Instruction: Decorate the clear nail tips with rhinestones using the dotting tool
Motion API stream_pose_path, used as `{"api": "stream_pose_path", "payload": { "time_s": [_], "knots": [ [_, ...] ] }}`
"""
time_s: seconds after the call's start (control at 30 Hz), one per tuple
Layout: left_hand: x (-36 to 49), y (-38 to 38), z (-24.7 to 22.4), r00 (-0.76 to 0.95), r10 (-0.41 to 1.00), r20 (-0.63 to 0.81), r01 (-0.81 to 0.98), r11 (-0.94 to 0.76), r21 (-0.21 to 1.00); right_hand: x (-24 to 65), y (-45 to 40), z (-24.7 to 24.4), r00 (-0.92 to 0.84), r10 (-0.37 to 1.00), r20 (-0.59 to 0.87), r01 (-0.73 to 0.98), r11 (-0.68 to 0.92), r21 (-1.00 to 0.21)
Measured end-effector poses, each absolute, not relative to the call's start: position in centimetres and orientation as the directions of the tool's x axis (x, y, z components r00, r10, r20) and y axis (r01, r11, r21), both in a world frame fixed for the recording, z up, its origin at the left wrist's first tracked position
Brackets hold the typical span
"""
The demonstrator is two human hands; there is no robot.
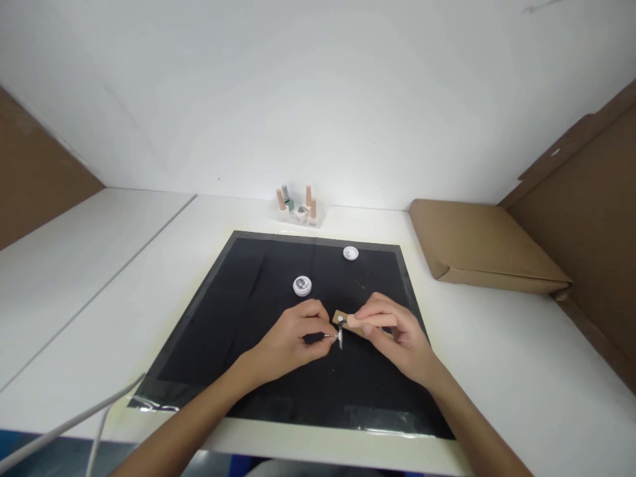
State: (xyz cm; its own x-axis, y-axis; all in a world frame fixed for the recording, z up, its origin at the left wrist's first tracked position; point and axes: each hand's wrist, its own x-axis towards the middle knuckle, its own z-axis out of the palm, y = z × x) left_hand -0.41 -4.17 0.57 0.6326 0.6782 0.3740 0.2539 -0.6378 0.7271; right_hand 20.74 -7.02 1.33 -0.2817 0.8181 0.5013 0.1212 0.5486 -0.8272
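My left hand pinches, between thumb and forefinger, a small whitish piece with a thin metal stem; its exact kind is too small to tell. Closed around the peach cap of a nail polish brush is my right hand. The brush's dark tip points left and is at or just above the whitish piece; whether they touch I cannot tell. Partly hidden under my right hand is a flat tan strip. An open white jar with silvery contents stands beyond my left hand, and a round white lid lies farther back.
A black mat is taped to the white table. Behind it, a clear tray holds several nail polish bottles. A flat cardboard box lies at the right, and a white cable crosses the front left edge.
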Motion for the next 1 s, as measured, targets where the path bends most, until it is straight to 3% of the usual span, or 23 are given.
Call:
{"api": "stream_pose_path", "payload": {
  "time_s": [0.23,0.5,0.77,1.0],
  "knots": [
    [-0.3,-4.11,0.72,0.635,0.682,0.363,0.26,-0.631,0.731,20.8,-7.13,1.7,-0.378,0.775,0.507,0.06,0.567,-0.821],
    [-0.34,-4.06,0.74,0.614,0.698,0.368,0.191,-0.583,0.789,20.88,-7.06,1.36,-0.249,0.837,0.487,0.097,0.522,-0.848],
    [-0.27,-3.83,0.57,0.578,0.759,0.299,0.107,-0.434,0.895,20.75,-7.42,1.98,-0.336,0.802,0.494,0.002,0.525,-0.851],
    [-0.32,-3.75,0.52,0.573,0.776,0.263,0.053,-0.355,0.933,21.01,-7.33,1.36,-0.236,0.853,0.465,0.052,0.489,-0.871]
  ]
}}
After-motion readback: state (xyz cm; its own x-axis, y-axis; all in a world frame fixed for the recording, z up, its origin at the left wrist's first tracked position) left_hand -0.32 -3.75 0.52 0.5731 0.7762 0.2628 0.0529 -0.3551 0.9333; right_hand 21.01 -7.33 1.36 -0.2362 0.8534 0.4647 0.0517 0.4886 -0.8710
